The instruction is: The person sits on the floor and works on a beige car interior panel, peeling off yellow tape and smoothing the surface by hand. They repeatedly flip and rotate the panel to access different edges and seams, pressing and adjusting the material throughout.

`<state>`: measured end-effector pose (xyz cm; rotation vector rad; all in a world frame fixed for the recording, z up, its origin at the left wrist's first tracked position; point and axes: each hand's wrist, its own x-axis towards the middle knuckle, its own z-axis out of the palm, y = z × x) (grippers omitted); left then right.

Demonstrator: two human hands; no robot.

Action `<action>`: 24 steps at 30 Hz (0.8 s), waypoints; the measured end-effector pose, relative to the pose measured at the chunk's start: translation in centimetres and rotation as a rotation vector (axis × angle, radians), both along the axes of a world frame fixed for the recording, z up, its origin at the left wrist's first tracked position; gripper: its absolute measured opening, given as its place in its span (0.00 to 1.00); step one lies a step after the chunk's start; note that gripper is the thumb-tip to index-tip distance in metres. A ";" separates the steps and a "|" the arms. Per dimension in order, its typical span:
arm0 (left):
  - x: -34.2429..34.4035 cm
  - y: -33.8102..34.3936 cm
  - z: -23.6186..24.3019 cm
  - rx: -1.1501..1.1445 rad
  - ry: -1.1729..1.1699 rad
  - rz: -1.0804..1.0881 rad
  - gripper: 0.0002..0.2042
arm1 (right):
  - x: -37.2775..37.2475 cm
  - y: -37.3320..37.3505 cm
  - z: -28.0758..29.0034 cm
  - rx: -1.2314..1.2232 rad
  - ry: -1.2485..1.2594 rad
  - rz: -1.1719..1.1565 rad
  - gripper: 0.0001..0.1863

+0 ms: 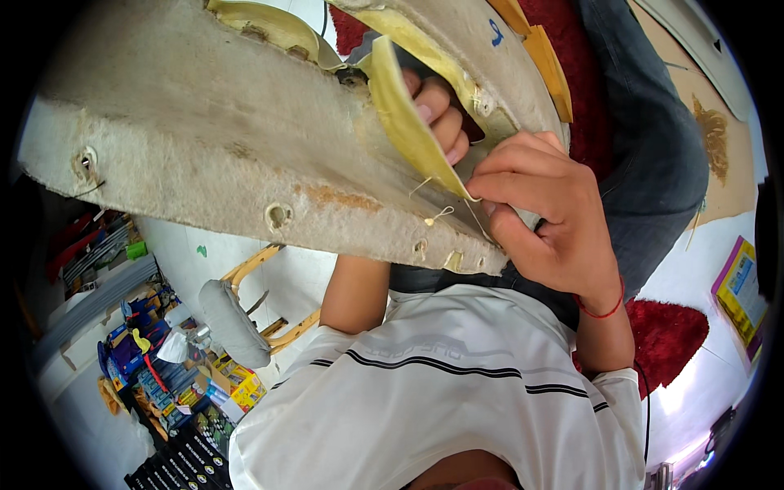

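A large grey felt-backed panel (188, 163) with several holes along its edge lies across my lap. A yellow leather-like flap (400, 118) stands up from an opening in it, with loose pale threads (439, 216) near its lower end. My left hand (439, 118) comes from beneath the panel, its curled fingers showing in the opening against the flap; its thumb is hidden. At the flap's lower tip, my right hand (543, 200) pinches with thumb and forefinger. Whether a needle is between these fingertips cannot be made out.
Dark red rugs (665, 343) lie on the pale floor. A wooden-framed stool or chair with a grey pad (233, 322) stands at lower left, beside boxes and tools (163, 367). An orange-yellow strip (549, 65) runs behind the panel. Cardboard (719, 155) lies at right.
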<state>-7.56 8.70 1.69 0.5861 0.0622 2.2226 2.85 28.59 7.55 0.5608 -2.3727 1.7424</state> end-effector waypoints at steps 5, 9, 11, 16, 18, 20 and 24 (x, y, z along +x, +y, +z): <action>0.7 -2.5 1.4 -0.319 0.041 0.271 0.21 | 0.2 1.2 1.8 0.013 0.008 -0.023 0.11; 2.2 -2.4 3.6 -0.460 0.030 0.417 0.22 | -0.8 -0.1 5.0 -0.179 -0.090 -0.122 0.08; 2.1 -1.8 3.6 -0.456 0.024 0.432 0.23 | -1.1 -0.8 5.4 -0.187 -0.132 -0.168 0.06; 1.6 -1.2 4.4 -0.444 0.033 0.448 0.25 | -0.9 -1.9 4.3 -0.318 -0.194 -0.142 0.04; 1.3 -1.1 4.5 -0.451 0.027 0.462 0.25 | -0.7 -2.1 4.2 -0.288 -0.146 -0.171 0.03; 1.3 -1.5 4.9 -0.475 0.010 0.493 0.26 | -0.5 -2.0 4.3 -0.277 -0.143 -0.180 0.03; 1.7 -2.7 5.8 -0.543 -0.046 0.569 0.28 | -0.6 -2.4 4.0 -0.348 -0.100 -0.217 0.03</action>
